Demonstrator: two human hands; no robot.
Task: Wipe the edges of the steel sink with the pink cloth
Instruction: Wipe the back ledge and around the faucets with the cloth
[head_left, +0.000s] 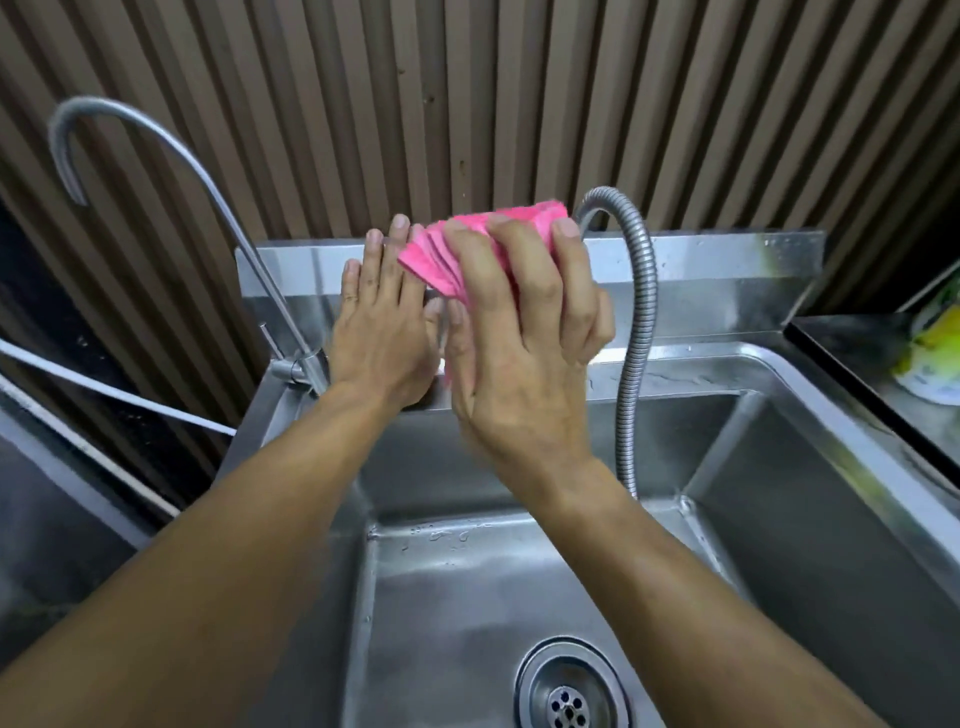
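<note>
The steel sink (810, 467) fills the lower frame, its drain at 6 o'clock and its raised back edge at the centre. A gooseneck tap (156, 150) rises at 10 o'clock; a ribbed hose (641, 322) arcs at 2 o'clock. The right hand (524, 343) has its grip closed around the folded pink cloth (467, 249), above the back edge. The left hand (379, 332), fingers spread wide, touches the cloth's left end.

Gooseneck tap (156, 171), ribbed hose (641, 312), perhaps a yellow-green bottle (935, 358).
</note>
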